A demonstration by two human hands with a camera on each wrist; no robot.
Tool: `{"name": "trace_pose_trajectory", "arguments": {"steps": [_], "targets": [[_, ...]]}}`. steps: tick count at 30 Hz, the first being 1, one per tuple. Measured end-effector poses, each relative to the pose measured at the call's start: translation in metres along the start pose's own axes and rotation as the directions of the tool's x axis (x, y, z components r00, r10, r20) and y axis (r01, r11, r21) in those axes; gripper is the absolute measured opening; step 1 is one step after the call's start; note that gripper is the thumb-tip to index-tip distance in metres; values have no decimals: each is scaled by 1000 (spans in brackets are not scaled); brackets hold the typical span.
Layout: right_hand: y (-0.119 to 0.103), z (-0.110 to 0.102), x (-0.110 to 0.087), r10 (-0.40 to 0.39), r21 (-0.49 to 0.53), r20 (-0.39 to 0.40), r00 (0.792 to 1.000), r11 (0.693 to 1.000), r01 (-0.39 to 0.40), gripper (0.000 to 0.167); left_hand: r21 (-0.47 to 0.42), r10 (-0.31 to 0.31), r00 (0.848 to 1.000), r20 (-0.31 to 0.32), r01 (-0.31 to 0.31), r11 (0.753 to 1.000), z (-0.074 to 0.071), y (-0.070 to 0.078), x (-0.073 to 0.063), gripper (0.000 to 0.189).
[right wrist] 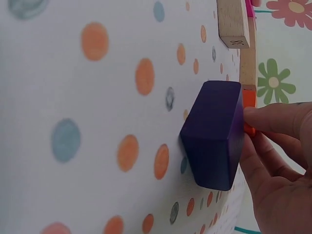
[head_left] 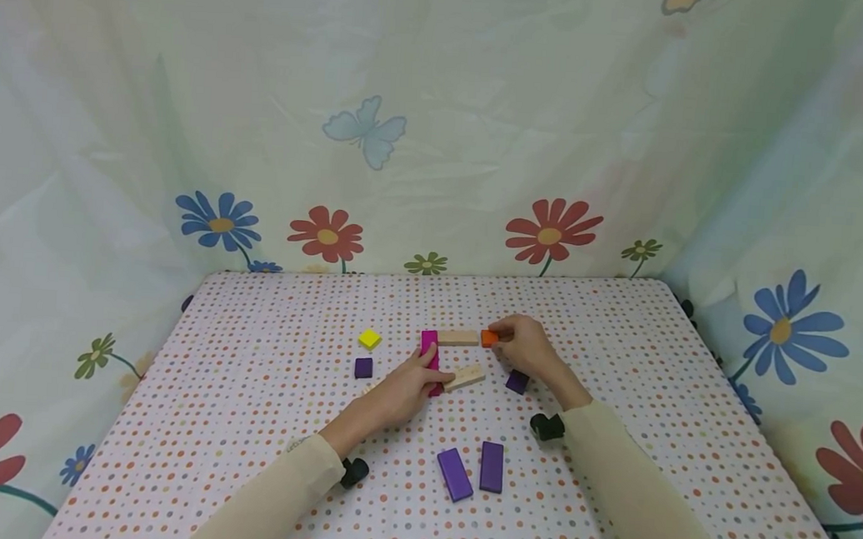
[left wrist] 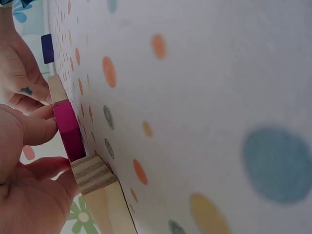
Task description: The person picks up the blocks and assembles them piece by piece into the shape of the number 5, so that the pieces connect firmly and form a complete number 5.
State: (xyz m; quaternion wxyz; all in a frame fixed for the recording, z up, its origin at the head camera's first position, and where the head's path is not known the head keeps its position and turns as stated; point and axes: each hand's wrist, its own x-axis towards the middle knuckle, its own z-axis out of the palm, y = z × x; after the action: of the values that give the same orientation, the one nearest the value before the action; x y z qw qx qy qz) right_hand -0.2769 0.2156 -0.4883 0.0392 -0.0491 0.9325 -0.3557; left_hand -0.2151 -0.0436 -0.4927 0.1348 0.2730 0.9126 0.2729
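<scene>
My left hand [head_left: 402, 391] holds a long magenta block [head_left: 429, 337] lying on the table, with thumb and fingers at its sides. In the left wrist view, a wooden block [left wrist: 109, 209] stands close at the magenta block's near end. Two plain wooden blocks, an upper one [head_left: 458, 338] and a lower one [head_left: 466, 377], extend right from the magenta block. Beyond the upper one's right end, my right hand [head_left: 529, 347] pinches a small orange block [head_left: 488, 339] between thumb and fingers. A dark purple block [head_left: 517, 381] sits just below that hand.
Left of the magenta block are a yellow block [head_left: 370, 339] and a small dark purple cube [head_left: 364, 368]. Two longer purple blocks, one tilted [head_left: 455, 475] and one straighter [head_left: 492, 467], lie nearer the front. A dotted cloth [head_left: 266, 375] covers the table; flowered curtains [head_left: 437, 195] surround it.
</scene>
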Motion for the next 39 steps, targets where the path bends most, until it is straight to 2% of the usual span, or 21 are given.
{"name": "trace_pose_trajectory", "arguments": {"steps": [9, 23, 39], "targets": [[-3, -1, 2, -33, -7, 21, 999, 999, 33, 36, 8, -9, 1000, 1, 9, 1000, 0, 1, 0, 40], [-3, 3, 4, -26, 17, 15, 1000, 1000, 25, 32, 11, -8, 1000, 5, 8, 1000, -1, 1, 1, 41], [-9, -8, -6, -33, -19, 10, 999, 999, 33, 39, 16, -2, 1000, 2, 2, 1000, 0, 0, 2, 41]]}}
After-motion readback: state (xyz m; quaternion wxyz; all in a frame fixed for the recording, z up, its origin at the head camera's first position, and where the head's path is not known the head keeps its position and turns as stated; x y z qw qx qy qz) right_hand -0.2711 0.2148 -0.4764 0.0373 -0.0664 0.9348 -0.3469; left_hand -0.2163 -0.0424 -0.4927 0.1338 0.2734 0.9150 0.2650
